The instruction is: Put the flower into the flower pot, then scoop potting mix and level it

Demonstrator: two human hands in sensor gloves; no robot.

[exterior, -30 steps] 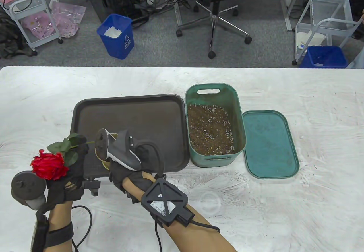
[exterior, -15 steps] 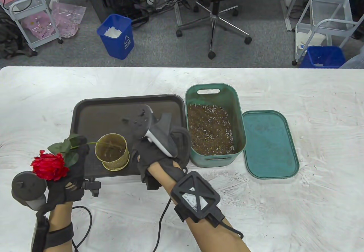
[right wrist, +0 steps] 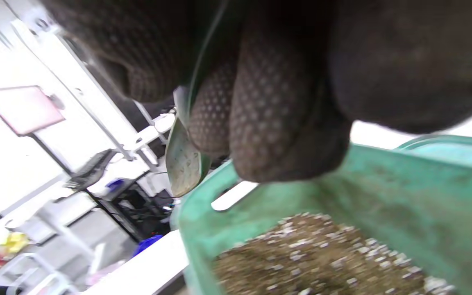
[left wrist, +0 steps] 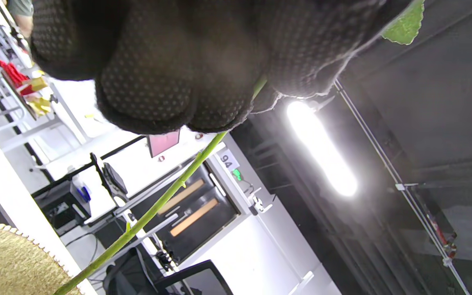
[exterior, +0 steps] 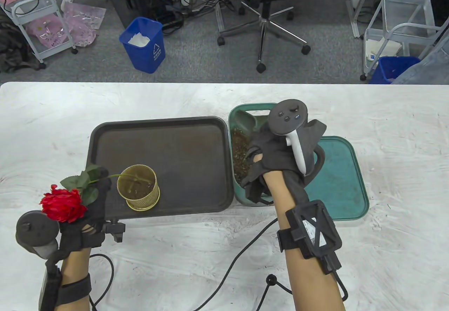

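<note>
My left hand point(exterior: 94, 198) grips the stem of a red rose point(exterior: 63, 205) at the tray's front left corner. The green stem point(left wrist: 166, 196) slants from my gloved fingers point(left wrist: 158, 82) into the gold flower pot point(exterior: 138, 186), whose rim point(left wrist: 10, 262) shows at the lower left of the left wrist view. My right hand point(exterior: 261, 149) hangs over the green bin point(exterior: 238, 112) of potting mix point(right wrist: 322, 262), with its fingers point(right wrist: 268, 114) curled round a thin green scoop point(right wrist: 182, 159). The scoop's blade point(exterior: 245, 118) points toward the bin's far end.
The pot stands on a dark tray point(exterior: 175, 142) left of the bin. The bin's teal lid point(exterior: 345, 188) lies flat to its right. Cables trail over the white table point(exterior: 386, 121) near the front edge. A chair and blue bins stand on the floor beyond.
My right hand has left the pot and swung right across the tray to above the bin, where it now holds the scoop. My left hand and the rose have barely moved.
</note>
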